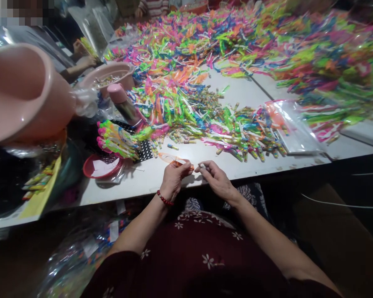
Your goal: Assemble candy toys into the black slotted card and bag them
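Note:
My left hand [171, 179], with a red bead bracelet at the wrist, is closed on an orange plastic strip [174, 159]. Its clear, loose end trails left over the white table [136, 191]. Just to the right, my right hand [218, 180] pinches a small whitish piece [202, 166], too small to name. The fingertips of both hands are close together above the table's front edge. Beyond them lies one small patterned tube [173, 147]. A heap of bright strips with patterned tube ends [239, 134] spreads behind it.
At left are a large pink basin [48, 89], a pink-capped bottle [117, 94], a bundle of strips [119, 140] and a red dish [88, 167] holding paper. Clear plastic bags [301, 134] lie at right. A co-worker's hand [86, 62] is at the far left.

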`<state>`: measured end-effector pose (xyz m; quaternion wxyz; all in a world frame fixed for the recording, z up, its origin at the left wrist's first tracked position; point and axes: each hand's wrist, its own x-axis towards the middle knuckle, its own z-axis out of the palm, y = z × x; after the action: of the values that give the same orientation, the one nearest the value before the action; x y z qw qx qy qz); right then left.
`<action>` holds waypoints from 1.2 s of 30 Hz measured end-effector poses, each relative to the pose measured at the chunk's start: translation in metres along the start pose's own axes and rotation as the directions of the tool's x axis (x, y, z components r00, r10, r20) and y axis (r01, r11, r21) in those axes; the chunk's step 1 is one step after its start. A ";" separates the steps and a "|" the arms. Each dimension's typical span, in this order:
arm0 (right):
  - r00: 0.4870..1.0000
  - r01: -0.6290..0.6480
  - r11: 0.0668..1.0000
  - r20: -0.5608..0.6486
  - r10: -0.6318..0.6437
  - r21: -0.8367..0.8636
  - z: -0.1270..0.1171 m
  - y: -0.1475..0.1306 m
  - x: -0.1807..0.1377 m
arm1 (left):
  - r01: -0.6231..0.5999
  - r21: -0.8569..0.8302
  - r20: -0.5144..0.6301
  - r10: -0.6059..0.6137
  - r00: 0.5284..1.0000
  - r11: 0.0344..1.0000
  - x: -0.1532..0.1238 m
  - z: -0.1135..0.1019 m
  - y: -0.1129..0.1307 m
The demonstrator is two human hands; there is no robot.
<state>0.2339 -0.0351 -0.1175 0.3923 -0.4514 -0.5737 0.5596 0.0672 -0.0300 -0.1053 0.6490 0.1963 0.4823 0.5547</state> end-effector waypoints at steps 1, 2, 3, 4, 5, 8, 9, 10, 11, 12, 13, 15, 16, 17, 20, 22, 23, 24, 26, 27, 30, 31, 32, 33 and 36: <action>1.000 0.027 0.999 0.011 -0.027 -0.029 -0.001 -0.001 -0.001 | -0.001 0.002 -0.001 0.001 1.000 1.000 0.000 0.001 0.001; 0.998 0.060 0.997 0.018 -0.059 -0.056 -0.002 -0.001 -0.002 | -0.001 0.004 0.000 0.001 1.000 1.000 0.000 0.001 0.001; 0.996 0.089 0.994 0.017 -0.088 -0.070 -0.003 0.000 -0.003 | 0.000 0.006 0.000 0.000 1.000 1.000 0.000 0.002 0.002; 0.995 0.105 0.993 0.008 -0.104 -0.063 -0.004 0.000 -0.003 | 0.001 0.008 -0.001 -0.001 1.000 1.000 0.000 0.003 0.002; 0.995 0.102 0.994 -0.005 -0.102 -0.035 -0.004 0.002 -0.004 | 0.002 0.011 -0.003 -0.002 1.000 1.000 -0.001 0.004 0.002; 0.999 0.040 0.994 -0.014 -0.039 0.102 -0.005 0.003 -0.004 | 0.005 0.041 0.002 -0.005 1.000 0.999 -0.002 0.004 0.000; 1.000 0.024 0.990 -0.006 -0.023 0.138 -0.005 0.002 -0.004 | 0.010 0.054 0.005 -0.010 1.000 0.998 -0.002 0.004 0.000; 1.000 0.014 0.986 0.001 -0.014 0.164 -0.006 0.000 -0.005 | 0.017 0.068 0.007 -0.017 1.000 0.998 -0.002 0.004 -0.001; 1.000 0.008 0.984 0.004 -0.009 0.180 -0.006 -0.001 -0.005 | 0.023 0.080 0.009 -0.024 1.000 0.997 -0.002 0.004 -0.001; 1.000 0.003 0.982 0.004 -0.004 0.188 -0.006 -0.003 -0.005 | 0.030 0.091 0.010 -0.031 0.999 0.995 -0.002 0.004 -0.001; 1.000 -0.001 0.982 0.000 0.001 0.190 -0.006 -0.004 -0.005 | 0.035 0.099 0.014 -0.036 0.999 0.994 -0.003 0.005 -0.001; 1.000 -0.008 0.982 -0.007 0.009 0.187 -0.007 -0.005 -0.006 | 0.039 0.110 0.029 -0.043 0.999 0.993 -0.004 0.005 -0.001; 1.000 -0.012 0.983 -0.007 0.013 0.185 -0.008 -0.005 -0.006 | 0.040 0.110 0.035 -0.044 0.998 0.993 -0.004 0.006 -0.001; 1.000 -0.016 0.983 -0.006 0.018 0.184 -0.008 -0.004 -0.005 | 0.040 0.108 0.038 -0.045 0.998 0.993 -0.004 0.007 -0.002; 0.999 -0.044 0.980 0.013 0.043 0.193 -0.009 0.000 -0.005 | 0.041 0.098 0.033 -0.044 0.998 0.994 -0.006 0.008 -0.003; 0.998 -0.066 0.977 0.028 0.062 0.203 -0.010 0.001 -0.006 | 0.039 0.099 0.030 -0.042 0.999 0.994 -0.006 0.009 -0.003; 0.997 -0.077 0.974 0.035 0.071 0.211 -0.010 0.002 -0.006 | 0.038 0.101 0.030 -0.041 0.999 0.994 -0.006 0.009 -0.003; 0.996 -0.087 0.971 0.039 0.080 0.225 -0.010 0.002 -0.006 | 0.035 0.102 0.030 -0.039 0.999 0.994 -0.006 0.009 -0.004; 0.994 -0.104 0.961 0.044 0.096 0.256 -0.010 0.003 -0.006 | 0.036 0.106 0.031 -0.039 0.999 0.994 -0.007 0.009 -0.004; 0.994 -0.109 0.957 0.045 0.100 0.268 -0.010 0.003 -0.006 | 0.037 0.110 0.032 -0.041 0.999 0.993 -0.007 0.009 -0.004; 0.993 -0.113 0.957 0.043 0.106 0.267 -0.009 0.004 -0.007 | 0.040 0.127 0.031 -0.044 0.999 0.991 -0.008 0.009 -0.004; 0.993 -0.114 0.959 0.040 0.107 0.259 -0.008 0.004 -0.007 | 0.040 0.132 0.031 -0.044 0.999 0.990 -0.009 0.009 -0.004; 0.993 -0.114 0.961 0.039 0.108 0.251 -0.008 0.004 -0.007 | 0.039 0.136 0.034 -0.044 0.998 0.990 -0.009 0.010 -0.003; 0.993 -0.117 0.962 0.042 0.110 0.247 -0.008 0.004 -0.007 | 0.039 0.142 0.042 -0.046 0.998 0.989 -0.009 0.010 -0.003; 0.991 -0.126 0.957 0.068 0.112 0.260 -0.008 0.004 -0.009 | 0.035 0.168 0.082 -0.049 0.995 0.985 -0.008 0.009 -0.003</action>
<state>0.2447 -0.0417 -0.1200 0.3992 -0.4142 -0.4761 0.6652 0.0771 -0.0355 -0.1000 0.6620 0.2632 0.5026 0.4898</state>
